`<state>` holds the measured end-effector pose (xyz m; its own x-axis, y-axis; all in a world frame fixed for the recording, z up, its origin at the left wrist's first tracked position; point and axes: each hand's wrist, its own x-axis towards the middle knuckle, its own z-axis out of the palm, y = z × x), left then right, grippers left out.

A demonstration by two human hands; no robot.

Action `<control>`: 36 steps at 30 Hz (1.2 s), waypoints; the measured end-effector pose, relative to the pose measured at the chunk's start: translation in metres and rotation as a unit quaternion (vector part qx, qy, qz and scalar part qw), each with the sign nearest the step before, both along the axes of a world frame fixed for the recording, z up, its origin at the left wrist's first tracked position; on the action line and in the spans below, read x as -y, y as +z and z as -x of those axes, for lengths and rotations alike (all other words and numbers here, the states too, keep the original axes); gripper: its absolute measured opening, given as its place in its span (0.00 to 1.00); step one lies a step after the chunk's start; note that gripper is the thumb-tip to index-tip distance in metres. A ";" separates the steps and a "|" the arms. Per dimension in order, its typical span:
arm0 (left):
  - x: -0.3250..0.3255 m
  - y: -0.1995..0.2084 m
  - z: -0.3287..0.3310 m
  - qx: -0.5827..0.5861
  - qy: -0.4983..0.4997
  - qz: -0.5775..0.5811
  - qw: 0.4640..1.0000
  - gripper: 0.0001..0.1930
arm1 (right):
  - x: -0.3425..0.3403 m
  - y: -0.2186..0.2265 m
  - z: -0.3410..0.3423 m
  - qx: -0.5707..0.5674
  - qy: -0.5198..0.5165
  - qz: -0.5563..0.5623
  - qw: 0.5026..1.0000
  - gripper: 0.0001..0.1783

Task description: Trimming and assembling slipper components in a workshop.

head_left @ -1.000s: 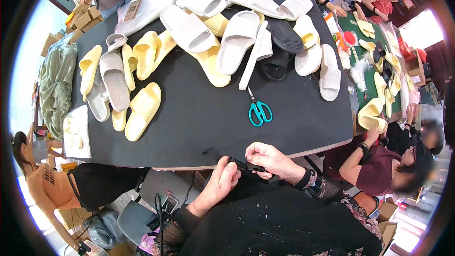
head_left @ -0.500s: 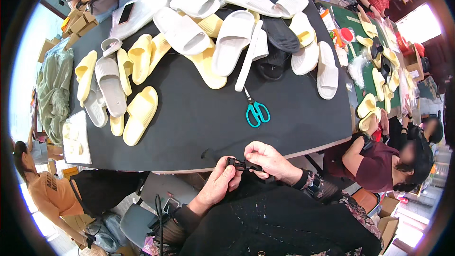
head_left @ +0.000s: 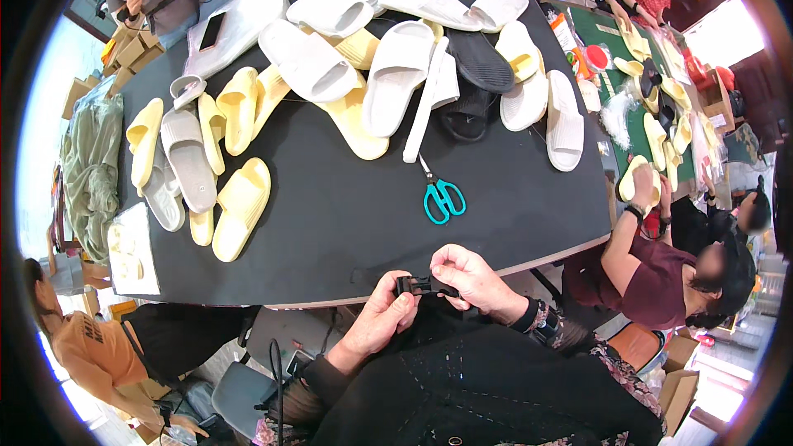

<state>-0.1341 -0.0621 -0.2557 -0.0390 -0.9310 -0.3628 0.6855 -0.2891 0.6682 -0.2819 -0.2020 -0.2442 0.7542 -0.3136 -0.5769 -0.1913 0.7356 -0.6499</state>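
Observation:
Just over the table's near edge, a small black strap-like piece, perhaps a buckle (head_left: pixel 415 286), is held between my two hands. My left hand (head_left: pixel 382 314) grips one end with thumb and bent fingers. The right hand (head_left: pixel 472 279) pinches the other end, its fingers curled together. Their grip hides part of the black piece. Beyond the hands on the dark table lie scissors with teal handles (head_left: pixel 444 201), blades pointing away from me. A pale yellow slipper (head_left: pixel 243 208) lies to the left.
White slippers (head_left: pixel 396 78), black slippers (head_left: pixel 481 62) and grey slippers (head_left: pixel 188 157) are heaped across the far side of the table (head_left: pixel 347 223). A phone (head_left: pixel 212 30) rests on plastic bags. At right, a person in maroon (head_left: pixel 652 281) handles a yellow slipper by a green table.
The view has shifted slightly. My hands stay in almost the same place on the black piece. Another person's hand now appears at the far table edge, and the maroon-clad person's hands have moved.

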 end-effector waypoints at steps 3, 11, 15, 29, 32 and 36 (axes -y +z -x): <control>0.001 0.000 0.000 -0.003 -0.004 0.007 1.000 0.13 | 0.001 0.000 0.001 -0.003 0.004 0.023 1.000 0.05; 0.003 -0.005 0.003 0.214 -0.089 0.008 0.973 0.14 | 0.001 0.000 0.004 -0.013 0.012 0.107 0.994 0.04; 0.011 0.005 0.004 0.311 -0.128 0.047 0.941 0.15 | 0.000 -0.011 0.005 -0.013 0.035 0.142 0.989 0.04; 0.016 0.071 -0.071 0.519 -0.362 -0.003 0.775 0.26 | -0.002 -0.026 0.009 -0.065 0.228 0.253 0.938 0.07; 0.010 0.102 -0.105 0.532 -0.260 0.027 0.805 0.22 | -0.001 -0.003 -0.010 -0.102 0.340 0.217 0.909 0.08; 0.021 0.133 -0.141 0.381 -0.078 -0.034 0.921 0.17 | 0.000 -0.001 -0.019 0.036 0.427 0.417 0.802 0.09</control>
